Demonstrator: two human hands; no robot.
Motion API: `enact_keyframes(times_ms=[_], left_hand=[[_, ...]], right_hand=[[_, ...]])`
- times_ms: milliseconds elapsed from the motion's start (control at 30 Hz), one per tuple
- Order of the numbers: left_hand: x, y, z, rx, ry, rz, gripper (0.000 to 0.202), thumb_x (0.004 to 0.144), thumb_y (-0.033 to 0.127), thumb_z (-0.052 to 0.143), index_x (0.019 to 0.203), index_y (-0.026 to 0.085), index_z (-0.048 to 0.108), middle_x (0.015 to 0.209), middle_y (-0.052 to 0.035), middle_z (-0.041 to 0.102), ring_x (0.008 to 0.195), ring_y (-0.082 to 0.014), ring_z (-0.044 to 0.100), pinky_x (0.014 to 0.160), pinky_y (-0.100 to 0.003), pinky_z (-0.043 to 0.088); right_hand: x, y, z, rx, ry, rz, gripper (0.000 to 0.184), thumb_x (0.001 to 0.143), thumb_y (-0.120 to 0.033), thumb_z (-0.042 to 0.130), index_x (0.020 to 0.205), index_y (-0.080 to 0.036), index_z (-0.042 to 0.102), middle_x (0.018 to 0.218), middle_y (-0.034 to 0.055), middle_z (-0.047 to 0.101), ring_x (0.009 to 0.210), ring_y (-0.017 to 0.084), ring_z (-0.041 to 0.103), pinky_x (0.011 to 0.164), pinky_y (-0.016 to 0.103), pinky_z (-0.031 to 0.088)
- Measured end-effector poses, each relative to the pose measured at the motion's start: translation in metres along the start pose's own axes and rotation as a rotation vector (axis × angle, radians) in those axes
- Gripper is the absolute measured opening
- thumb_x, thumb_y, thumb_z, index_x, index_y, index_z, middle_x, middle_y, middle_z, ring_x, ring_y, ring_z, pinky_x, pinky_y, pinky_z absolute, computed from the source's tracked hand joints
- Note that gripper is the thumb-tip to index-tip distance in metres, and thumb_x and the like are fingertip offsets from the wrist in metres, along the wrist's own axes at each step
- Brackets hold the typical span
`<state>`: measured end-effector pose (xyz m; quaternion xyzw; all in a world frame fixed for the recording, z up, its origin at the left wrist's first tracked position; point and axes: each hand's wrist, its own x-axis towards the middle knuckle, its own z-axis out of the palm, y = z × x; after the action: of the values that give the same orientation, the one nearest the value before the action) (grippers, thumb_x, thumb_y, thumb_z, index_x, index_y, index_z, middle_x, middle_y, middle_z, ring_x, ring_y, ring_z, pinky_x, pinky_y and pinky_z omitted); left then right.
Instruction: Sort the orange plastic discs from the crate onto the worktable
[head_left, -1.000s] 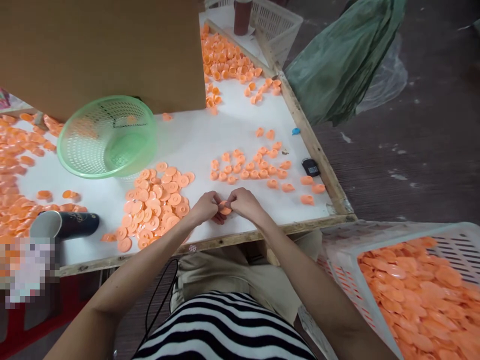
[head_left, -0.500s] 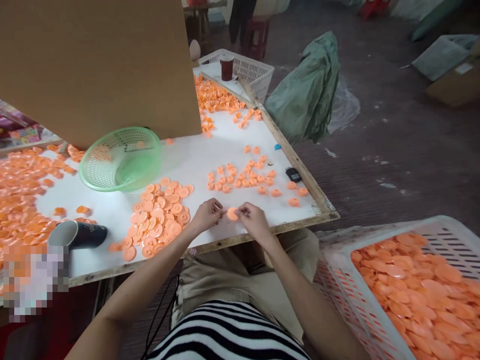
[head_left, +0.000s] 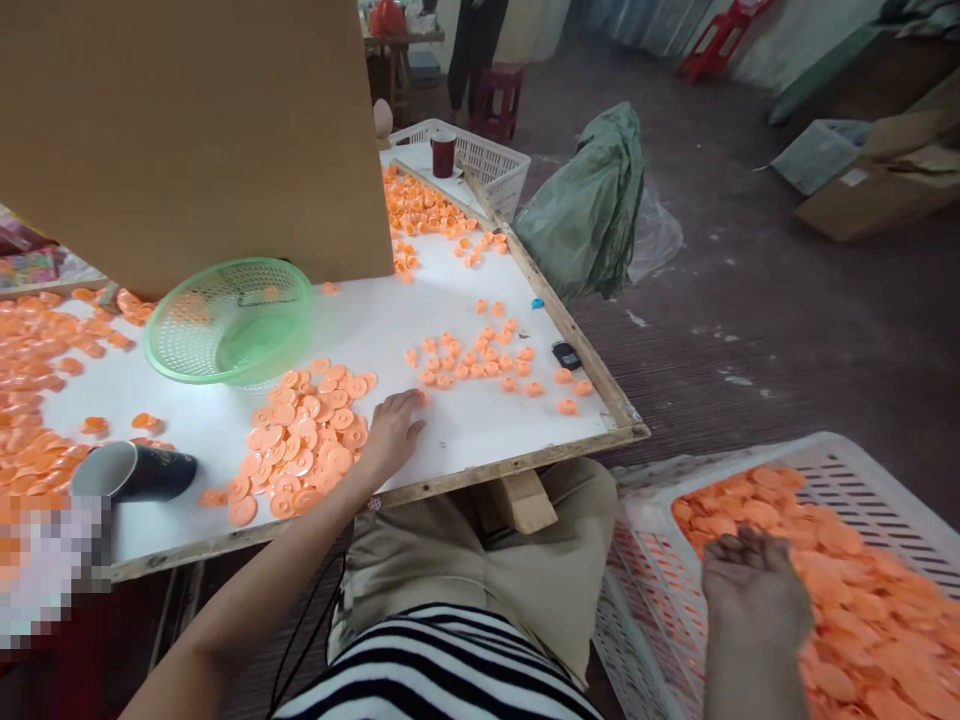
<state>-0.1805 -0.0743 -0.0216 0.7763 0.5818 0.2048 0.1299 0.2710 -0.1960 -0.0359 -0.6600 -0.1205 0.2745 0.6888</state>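
My left hand [head_left: 391, 435] rests on the white table, thumb apart from the fingers, its fingertips at a small orange knob-like piece [head_left: 422, 398]. Beyond it, several more small orange knobs [head_left: 480, 362] are scattered. Left of that hand lies a heap of flat orange discs [head_left: 307, 430] with raised ring centres. My right hand [head_left: 757, 580] is over the white plastic crate [head_left: 862, 470] at my right, palm turned up, fingers loosely bent and apart, nothing visible in it. Orange discs [head_left: 840, 570] fill the crate beneath and beside it.
A green basket [head_left: 225, 330] stands before a tall cardboard sheet [head_left: 225, 150]. A dark cup [head_left: 150, 472] lies on its side at the left, by more orange pieces [head_left: 30, 380]. A wooden rim [head_left: 570, 330] edges the table. A green sack [head_left: 589, 215] stands beyond.
My right hand has gone from the table to the crate on the right. The orange disc between my hands is no longer there. My left hand has moved left and forward to a small knob.
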Motion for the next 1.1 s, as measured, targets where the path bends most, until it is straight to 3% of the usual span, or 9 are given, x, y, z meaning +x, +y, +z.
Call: enact_keyframes(times_ms=[133, 233, 300, 467, 633, 733, 833, 967, 1100], left_hand=[[-0.012, -0.003, -0.012, 0.038, 0.025, 0.006, 0.038, 0.09, 0.023, 0.055, 0.127, 0.02, 0.053, 0.138, -0.0127, 0.053, 0.126, -0.0264, 0.048, 0.101, -0.042, 0.04], [-0.005, -0.032, -0.032, 0.195, 0.088, -0.156, 0.039, 0.089, 0.024, 0.056, 0.127, 0.018, 0.053, 0.136, -0.0158, 0.053, 0.126, -0.0318, 0.046, 0.101, -0.047, 0.037], [0.001, -0.055, -0.046, 0.273, 0.06, -0.225, 0.038, 0.087, 0.023, 0.056, 0.125, 0.017, 0.055, 0.132, -0.0166, 0.056, 0.124, -0.0333, 0.047, 0.1, -0.047, 0.036], [0.011, -0.084, -0.064, 0.332, 0.005, -0.231, 0.021, 0.09, 0.023, 0.048, 0.102, 0.018, 0.065, 0.11, -0.0142, 0.067, 0.107, -0.0308, 0.056, 0.094, -0.045, 0.036], [0.008, -0.05, -0.062, 0.058, 0.168, -0.257, 0.025, 0.092, 0.026, 0.043, 0.092, 0.017, 0.066, 0.093, -0.0105, 0.07, 0.089, -0.0241, 0.062, 0.082, -0.036, 0.042], [0.003, -0.014, -0.044, -0.306, 0.09, -0.276, 0.022, 0.09, 0.028, 0.046, 0.091, 0.017, 0.065, 0.08, -0.0053, 0.07, 0.073, -0.0174, 0.062, 0.066, -0.027, 0.044], [0.002, 0.012, -0.019, -0.488, -0.03, -0.288, 0.021, 0.088, 0.029, 0.049, 0.086, 0.016, 0.066, 0.07, -0.0028, 0.068, 0.064, -0.0148, 0.06, 0.06, -0.024, 0.042], [0.006, 0.018, 0.002, -0.554, -0.037, -0.393, 0.02, 0.088, 0.029, 0.05, 0.08, 0.017, 0.063, 0.061, -0.0013, 0.064, 0.054, -0.0133, 0.058, 0.055, -0.023, 0.041], [0.01, 0.012, 0.006, -0.835, -0.144, -0.445, 0.019, 0.088, 0.034, 0.054, 0.08, 0.017, 0.056, 0.057, 0.0001, 0.063, 0.044, -0.0116, 0.057, 0.048, -0.022, 0.044]], right_hand=[[-0.039, 0.016, 0.062, 0.116, -0.09, 0.138, 0.039, 0.055, -0.039, 0.078, 0.076, -0.019, 0.052, 0.065, -0.0038, 0.047, 0.051, 0.008, 0.043, 0.044, 0.021, 0.036], [-0.072, 0.013, 0.116, 0.107, -0.191, 0.088, 0.042, 0.057, -0.042, 0.079, 0.084, -0.018, 0.058, 0.067, -0.0032, 0.054, 0.054, 0.008, 0.048, 0.046, 0.019, 0.037], [-0.094, 0.008, 0.145, 0.054, -0.296, 0.042, 0.04, 0.063, -0.044, 0.076, 0.09, -0.019, 0.061, 0.069, -0.0028, 0.057, 0.056, 0.009, 0.05, 0.049, 0.019, 0.038], [-0.139, 0.008, 0.183, -0.066, -0.596, 0.017, 0.034, 0.076, -0.046, 0.068, 0.093, -0.018, 0.061, 0.07, -0.0019, 0.059, 0.055, 0.009, 0.049, 0.053, 0.021, 0.042], [-0.157, 0.022, 0.197, -0.194, -0.773, -0.024, 0.034, 0.082, -0.047, 0.062, 0.096, -0.016, 0.061, 0.071, 0.0006, 0.061, 0.059, 0.011, 0.052, 0.057, 0.023, 0.044], [-0.157, 0.032, 0.211, -0.346, -0.927, -0.061, 0.036, 0.083, -0.05, 0.057, 0.097, -0.016, 0.062, 0.075, 0.0037, 0.065, 0.059, 0.013, 0.055, 0.057, 0.025, 0.045], [-0.157, 0.041, 0.234, -0.566, -1.021, -0.134, 0.035, 0.084, -0.048, 0.056, 0.102, -0.019, 0.062, 0.077, 0.0032, 0.067, 0.059, 0.014, 0.058, 0.056, 0.026, 0.046], [-0.159, 0.046, 0.26, -0.828, -1.074, -0.195, 0.014, 0.085, -0.033, 0.06, 0.092, -0.022, 0.063, 0.071, 0.0002, 0.068, 0.063, 0.015, 0.062, 0.056, 0.023, 0.044], [-0.156, 0.048, 0.267, -0.767, -1.127, -0.093, 0.004, 0.085, -0.023, 0.056, 0.085, -0.02, 0.058, 0.068, -0.0009, 0.068, 0.049, 0.012, 0.058, 0.048, 0.022, 0.043]])
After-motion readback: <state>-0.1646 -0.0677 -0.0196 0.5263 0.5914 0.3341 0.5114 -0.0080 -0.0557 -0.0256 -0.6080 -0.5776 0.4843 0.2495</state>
